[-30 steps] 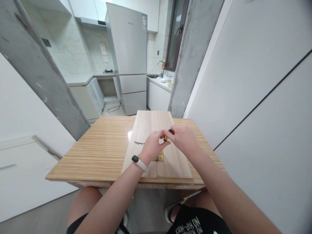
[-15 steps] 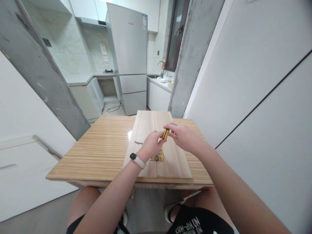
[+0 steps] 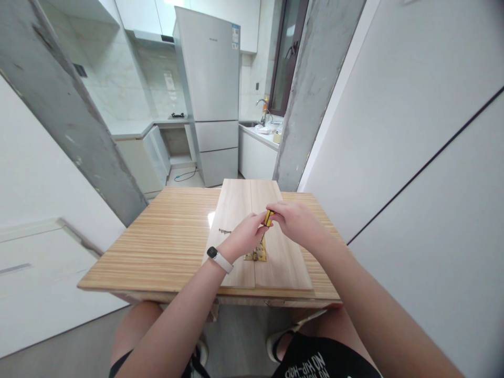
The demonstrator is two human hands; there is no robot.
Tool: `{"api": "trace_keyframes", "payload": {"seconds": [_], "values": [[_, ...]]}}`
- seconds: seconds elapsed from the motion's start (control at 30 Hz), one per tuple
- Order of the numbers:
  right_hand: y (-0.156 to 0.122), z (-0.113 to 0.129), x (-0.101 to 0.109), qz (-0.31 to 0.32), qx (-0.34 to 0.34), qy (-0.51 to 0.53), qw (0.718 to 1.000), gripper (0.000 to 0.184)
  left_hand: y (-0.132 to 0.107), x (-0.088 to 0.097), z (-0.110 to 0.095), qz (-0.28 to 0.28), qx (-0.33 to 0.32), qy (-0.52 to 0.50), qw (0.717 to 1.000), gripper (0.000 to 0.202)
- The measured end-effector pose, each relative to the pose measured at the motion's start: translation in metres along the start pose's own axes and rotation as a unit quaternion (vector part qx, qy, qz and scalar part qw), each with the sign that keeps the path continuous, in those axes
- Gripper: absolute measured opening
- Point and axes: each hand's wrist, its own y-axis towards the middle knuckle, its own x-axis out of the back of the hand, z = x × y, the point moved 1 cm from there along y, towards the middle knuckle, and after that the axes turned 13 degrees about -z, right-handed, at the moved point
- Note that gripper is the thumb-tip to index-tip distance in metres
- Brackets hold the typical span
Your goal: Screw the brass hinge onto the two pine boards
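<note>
Two pale wooden boards (image 3: 236,205) lie side by side on a striped wooden table (image 3: 165,241). A brass hinge (image 3: 256,255) sits across their seam near the front. My right hand (image 3: 295,223) grips the yellow-and-black handle of a screwdriver (image 3: 268,217), which points down toward the hinge. My left hand (image 3: 246,236), a watch on its wrist, is closed around the screwdriver's lower part just above the hinge. A few screws (image 3: 224,230) lie on the left board.
A white wall runs close along the right of the table. Concrete pillars stand left and behind. Beyond is a kitchen with a fridge (image 3: 210,94), counter and sink (image 3: 262,126). My knees are under the table's front edge.
The screwdriver has gone from lying across between my fingers to standing more upright over the hinge. Both hands shifted slightly toward the hinge.
</note>
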Motion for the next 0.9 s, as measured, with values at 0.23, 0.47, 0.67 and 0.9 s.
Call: {"api": "trace_keyframes", "payload": {"seconds": [0.23, 0.47, 0.67, 0.9], "values": [[-0.014, -0.010, -0.002, -0.026, -0.059, -0.038, 0.997, 0.020, 0.000, -0.007, -0.002, -0.011, 0.011, -0.024, 1.000, 0.035], [-0.022, -0.009, -0.001, -0.035, -0.091, -0.085, 0.992, 0.030, 0.003, -0.013, -0.006, -0.026, 0.006, -0.036, 0.999, 0.030], [-0.022, -0.009, -0.007, -0.045, -0.139, -0.129, 0.981, 0.044, 0.005, -0.011, -0.013, -0.026, 0.002, -0.031, 0.999, 0.022], [-0.020, -0.009, -0.008, -0.047, -0.146, -0.138, 0.979, 0.049, 0.003, -0.007, -0.012, -0.028, 0.029, -0.049, 0.998, 0.013]]}}
